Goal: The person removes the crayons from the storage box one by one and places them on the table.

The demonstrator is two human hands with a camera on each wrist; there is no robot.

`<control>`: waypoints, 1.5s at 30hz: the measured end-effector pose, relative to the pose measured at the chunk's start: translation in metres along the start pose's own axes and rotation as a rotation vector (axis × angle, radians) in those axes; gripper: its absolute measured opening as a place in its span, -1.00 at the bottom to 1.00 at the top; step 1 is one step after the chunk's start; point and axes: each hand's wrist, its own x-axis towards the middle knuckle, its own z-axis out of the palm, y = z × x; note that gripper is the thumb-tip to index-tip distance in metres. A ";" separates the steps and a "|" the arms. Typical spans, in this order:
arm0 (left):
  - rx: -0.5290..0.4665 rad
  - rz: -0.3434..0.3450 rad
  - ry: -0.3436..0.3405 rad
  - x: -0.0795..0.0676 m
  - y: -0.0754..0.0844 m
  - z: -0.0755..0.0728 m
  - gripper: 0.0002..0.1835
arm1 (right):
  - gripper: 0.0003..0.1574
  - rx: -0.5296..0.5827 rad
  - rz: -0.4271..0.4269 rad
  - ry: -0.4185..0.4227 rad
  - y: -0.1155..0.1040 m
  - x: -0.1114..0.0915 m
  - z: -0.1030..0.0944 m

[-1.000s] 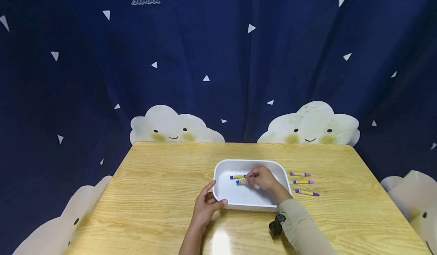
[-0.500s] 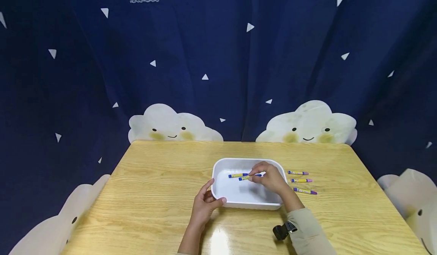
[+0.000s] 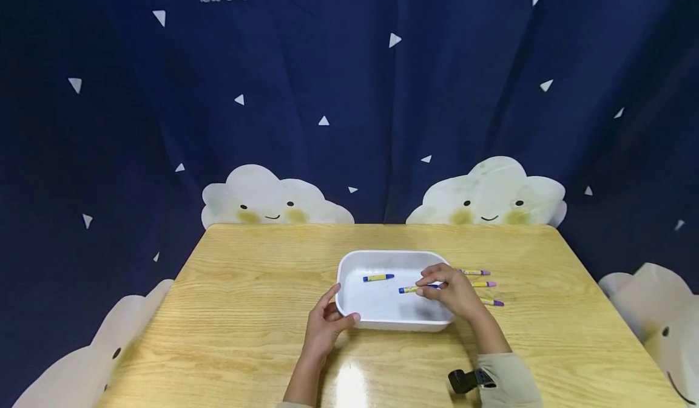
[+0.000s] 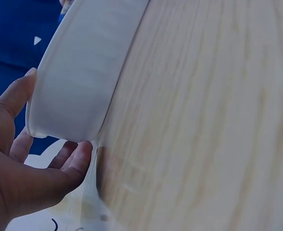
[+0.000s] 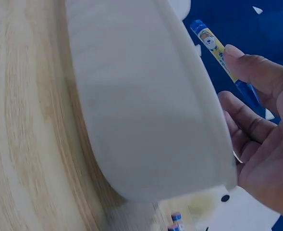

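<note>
A white plastic tray point(image 3: 393, 325) stands on the wooden table. At its left end my left hand point(image 3: 322, 330) holds the near corner from outside, with the thumb on the front side; the left wrist view shows fingers point(image 4: 82, 153) against the outer wall. My right hand point(image 3: 454, 289) pinches a blue crayon point(image 3: 408, 289) with a yellow label between thumb and fingers, over the tray's right half. Up close in the right wrist view, that blue crayon point(image 5: 211, 41) sticks out past the thumb. Another blue crayon point(image 3: 378, 278) lies in the tray.
Right of the tray lie a dark purple crayon point(image 3: 496, 302), a light purple one point(image 3: 485, 284) and another purple one point(image 3: 476, 272), partly hidden by the right hand. Behind the table point(image 3: 262, 286) hangs a dark blue curtain point(image 3: 295, 92) with cloud shapes.
My right hand has lifted one blue crayon from beside the other and carried it right, toward the tray's right end. The left hand keeps its place at the corner.
</note>
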 end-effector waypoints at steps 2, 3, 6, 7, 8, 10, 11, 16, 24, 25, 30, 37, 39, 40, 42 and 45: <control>0.000 0.002 0.004 0.003 -0.007 -0.002 -0.14 | -0.88 0.004 0.008 0.014 0.000 -0.005 -0.004; -0.001 0.003 0.005 0.006 -0.011 -0.003 -0.13 | -0.88 0.009 0.009 0.020 0.000 -0.007 -0.006; 0.007 0.010 0.009 0.008 -0.015 -0.003 -0.12 | -0.86 0.027 0.009 0.039 0.003 -0.013 -0.014; 0.008 0.013 0.009 0.008 -0.015 -0.003 -0.12 | -0.86 0.027 0.005 0.041 0.003 -0.015 -0.016; 0.008 0.016 0.009 0.008 -0.015 -0.003 -0.12 | -0.86 0.029 0.012 0.042 0.004 -0.017 -0.019; 0.010 0.021 0.011 0.008 -0.015 -0.003 -0.12 | -0.85 0.022 0.023 0.043 0.004 -0.022 -0.025; 0.011 0.021 0.011 0.008 -0.015 -0.003 -0.12 | -0.84 0.017 0.028 0.042 0.004 -0.023 -0.028; 0.016 0.026 0.019 0.009 -0.016 -0.003 -0.14 | -0.77 -0.008 0.113 0.066 0.008 -0.032 -0.042; 0.005 0.020 0.022 0.010 -0.018 -0.003 -0.15 | -0.69 0.058 0.134 0.119 0.021 -0.050 -0.056; 0.007 0.017 0.024 0.010 -0.019 -0.003 -0.15 | -0.69 0.064 0.130 0.122 0.023 -0.052 -0.058; 0.020 0.012 0.021 0.007 -0.019 -0.004 -0.14 | -0.73 0.034 0.159 0.149 0.029 -0.064 -0.066; 0.004 0.015 0.014 0.007 -0.015 -0.003 -0.12 | -0.72 -0.033 0.187 0.172 0.036 -0.076 -0.078; 0.004 0.017 0.014 0.008 -0.015 -0.003 -0.12 | -0.71 -0.027 0.194 0.175 0.038 -0.079 -0.082; 0.007 0.016 0.016 0.009 -0.015 -0.003 -0.13 | -0.70 -0.028 0.201 0.173 0.039 -0.081 -0.084; 0.013 0.014 0.017 0.010 -0.015 -0.003 -0.14 | -0.67 -0.030 0.215 0.171 0.042 -0.085 -0.088; 0.020 0.011 0.021 0.010 -0.015 -0.003 -0.15 | -0.66 -0.029 0.241 0.171 0.047 -0.091 -0.093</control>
